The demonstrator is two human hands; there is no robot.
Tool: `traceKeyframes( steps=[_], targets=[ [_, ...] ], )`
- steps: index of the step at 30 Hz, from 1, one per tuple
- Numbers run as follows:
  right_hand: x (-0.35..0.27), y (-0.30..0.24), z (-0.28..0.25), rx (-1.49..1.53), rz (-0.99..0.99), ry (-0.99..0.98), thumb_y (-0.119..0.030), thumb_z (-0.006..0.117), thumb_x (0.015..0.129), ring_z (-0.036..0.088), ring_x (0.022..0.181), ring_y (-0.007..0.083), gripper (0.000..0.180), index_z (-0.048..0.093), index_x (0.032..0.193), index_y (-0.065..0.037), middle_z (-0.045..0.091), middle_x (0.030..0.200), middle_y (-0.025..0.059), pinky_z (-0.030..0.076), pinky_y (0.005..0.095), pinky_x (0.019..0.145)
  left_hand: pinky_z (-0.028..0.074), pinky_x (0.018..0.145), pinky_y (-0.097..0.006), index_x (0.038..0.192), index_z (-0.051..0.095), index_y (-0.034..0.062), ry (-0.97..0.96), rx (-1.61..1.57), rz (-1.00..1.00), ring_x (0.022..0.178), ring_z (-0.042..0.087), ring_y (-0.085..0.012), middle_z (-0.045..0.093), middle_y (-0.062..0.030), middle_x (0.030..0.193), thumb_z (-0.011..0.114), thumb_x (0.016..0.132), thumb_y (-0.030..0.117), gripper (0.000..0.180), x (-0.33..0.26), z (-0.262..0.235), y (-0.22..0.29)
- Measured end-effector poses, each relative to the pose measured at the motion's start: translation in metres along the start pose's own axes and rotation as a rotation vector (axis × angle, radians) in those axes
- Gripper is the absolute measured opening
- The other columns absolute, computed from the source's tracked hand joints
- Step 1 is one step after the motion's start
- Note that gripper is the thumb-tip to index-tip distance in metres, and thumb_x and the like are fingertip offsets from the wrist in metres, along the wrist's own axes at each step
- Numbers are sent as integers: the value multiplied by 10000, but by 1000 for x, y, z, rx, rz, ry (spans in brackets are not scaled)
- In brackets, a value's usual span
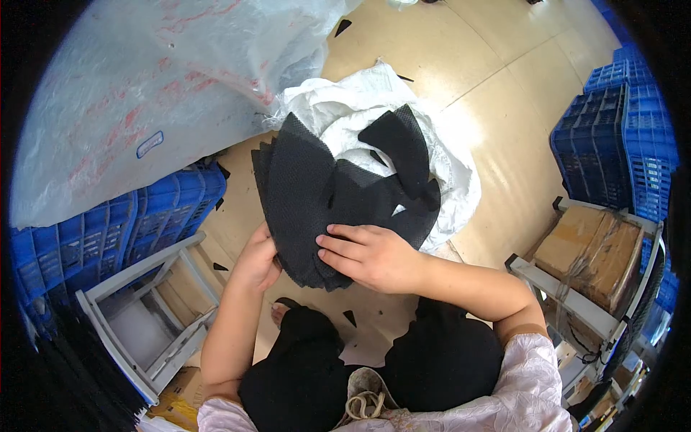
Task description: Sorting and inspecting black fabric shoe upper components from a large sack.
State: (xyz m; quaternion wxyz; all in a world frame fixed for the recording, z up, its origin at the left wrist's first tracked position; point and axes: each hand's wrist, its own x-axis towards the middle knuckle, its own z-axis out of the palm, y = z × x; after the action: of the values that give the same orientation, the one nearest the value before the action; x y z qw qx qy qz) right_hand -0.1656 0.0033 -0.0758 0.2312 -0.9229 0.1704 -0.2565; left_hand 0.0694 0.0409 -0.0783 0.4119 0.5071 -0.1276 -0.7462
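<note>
In front of me is a thick stack of black mesh fabric pieces (295, 194), cut in curved, pointed shapes. My left hand (258, 258) grips the stack's lower left edge, its fingers partly hidden behind the layers. Flat across the lower right part of the stack lies my right hand (374, 261), fingers stretched out and touching the fabric. Beyond the stack a white woven sack (450, 169) stands with its mouth gaping. Another curved black piece (404, 147) lies over the sack's mouth, and more black fabric shows beneath the stack.
Blue plastic crates (165, 209) stand at left beneath a large clear plastic sheet (194, 79). More blue crates (590, 144) are stacked at right. A metal frame (543, 281) holds a taped cardboard box (590, 252). Small black scraps (350, 318) lie on the tiled floor.
</note>
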Motion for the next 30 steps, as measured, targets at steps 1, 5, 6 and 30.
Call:
traceKeyframes(
  steps=[1,5,6,30],
  targets=[
    [-2,2,3,35,0,1,-156,518,744,529,1100,289,365,555,1084,-26,541,1198,123,503,362,803,452,920,-358,1266,424,-22,-19,-82,-18,1069,553,-214,544,-131,1202,586,850,136,473,3,2,0],
    [-6,2,9,41,11,-23,-161,525,742,517,1115,295,356,560,1070,-26,537,1199,127,495,376,835,454,915,-359,1269,416,-31,67,-313,-34,1061,555,-227,539,-145,1199,569,859,141,471,-2,15,4],
    [-6,2,10,69,8,-18,-144,553,734,511,1130,286,360,569,1074,-27,534,1209,117,490,373,840,453,911,-358,1260,425,-38,37,-176,-37,1059,554,-234,538,-149,1197,571,853,127,463,-1,6,1],
    [-70,120,14,-206,1167,322,-206,712,691,596,842,313,243,620,841,-39,586,871,129,485,398,721,416,935,-380,1243,424,-83,119,92,-27,1086,531,-277,527,-174,1198,606,789,60,510,5,0,1]
  ],
)
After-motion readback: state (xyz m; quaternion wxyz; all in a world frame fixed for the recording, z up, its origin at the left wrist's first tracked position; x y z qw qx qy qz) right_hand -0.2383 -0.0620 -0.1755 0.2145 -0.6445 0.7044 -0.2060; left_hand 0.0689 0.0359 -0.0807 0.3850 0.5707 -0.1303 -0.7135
